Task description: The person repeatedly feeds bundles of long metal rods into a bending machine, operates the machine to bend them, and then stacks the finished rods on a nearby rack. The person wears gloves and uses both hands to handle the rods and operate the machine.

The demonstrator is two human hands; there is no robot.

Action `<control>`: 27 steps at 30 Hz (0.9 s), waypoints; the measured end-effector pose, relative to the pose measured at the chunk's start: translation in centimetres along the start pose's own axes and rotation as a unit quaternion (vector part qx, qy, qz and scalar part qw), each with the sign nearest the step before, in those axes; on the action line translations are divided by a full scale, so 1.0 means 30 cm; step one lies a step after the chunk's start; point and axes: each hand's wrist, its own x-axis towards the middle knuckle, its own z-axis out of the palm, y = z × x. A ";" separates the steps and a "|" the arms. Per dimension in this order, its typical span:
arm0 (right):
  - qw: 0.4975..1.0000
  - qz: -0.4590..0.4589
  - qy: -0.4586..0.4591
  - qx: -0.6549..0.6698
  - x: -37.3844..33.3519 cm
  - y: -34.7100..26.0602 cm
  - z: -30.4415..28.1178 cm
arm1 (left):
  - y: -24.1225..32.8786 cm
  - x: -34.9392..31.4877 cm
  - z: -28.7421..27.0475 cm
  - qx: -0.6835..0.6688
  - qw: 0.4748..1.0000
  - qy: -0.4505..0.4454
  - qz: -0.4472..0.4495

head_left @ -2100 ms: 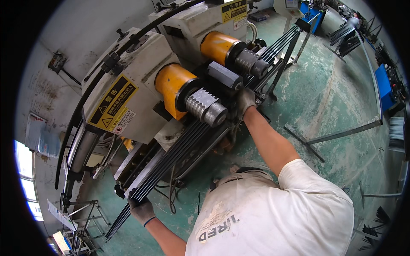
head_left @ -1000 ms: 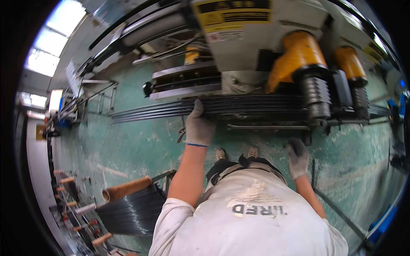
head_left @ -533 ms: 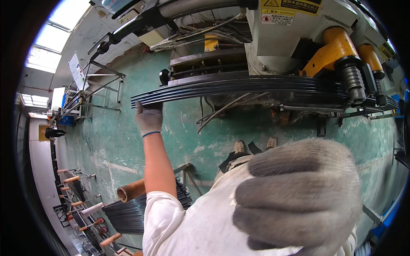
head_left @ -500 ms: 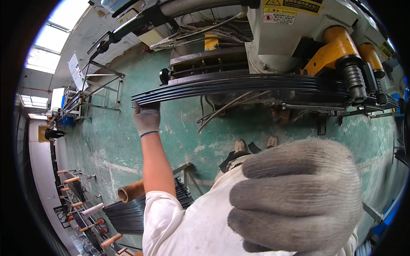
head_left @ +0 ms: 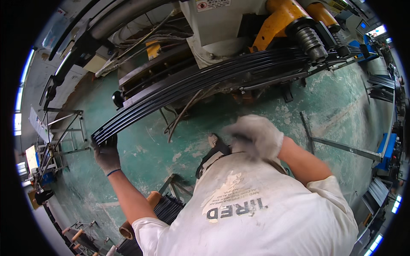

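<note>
A bundle of long dark metal strips [head_left: 183,86] runs from the lower left up to the right, bowed by the wide lens. My left hand [head_left: 106,155], in a grey-palmed knit glove, wraps round the bundle's left end. In front of my shirt and apart from the strips is my right hand [head_left: 256,135], gloved too. Motion smears its fingers, so I cannot tell whether anything is in them. Toward their right, the strips pass beneath a yellow machine part [head_left: 279,21] with a coil spring [head_left: 311,42].
A light-coloured machine body [head_left: 222,25] stands beyond the strips, with hoses [head_left: 181,117] hanging below. Behind my left arm lie a brown tube [head_left: 128,228] and a stack of dark strips [head_left: 168,209]. A metal frame [head_left: 346,147] stands to my right on the green floor.
My right hand has dropped from close before the camera to beside my waist. The view has turned, so the strips slant more. My left hand keeps its hold on their end.
</note>
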 end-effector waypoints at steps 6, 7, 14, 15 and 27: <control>0.924 0.373 0.056 -0.060 -0.347 0.776 0.140 | -0.029 -0.023 -0.001 -0.007 0.999 0.041 0.013; 0.915 0.396 0.060 -0.048 -0.396 0.870 0.140 | -0.031 -0.019 -0.011 -0.016 1.000 0.020 0.012; 0.856 0.487 -0.113 -0.133 -0.479 1.351 -0.048 | -0.058 0.001 -0.015 -0.073 0.974 0.172 0.129; 0.846 0.500 -0.136 -0.125 -0.476 1.415 -0.099 | -0.096 0.002 0.040 -0.080 0.939 0.288 0.169; 0.942 0.291 0.088 -0.138 -0.336 1.668 -0.431 | -1.073 -0.197 0.579 -0.200 0.862 0.465 -0.036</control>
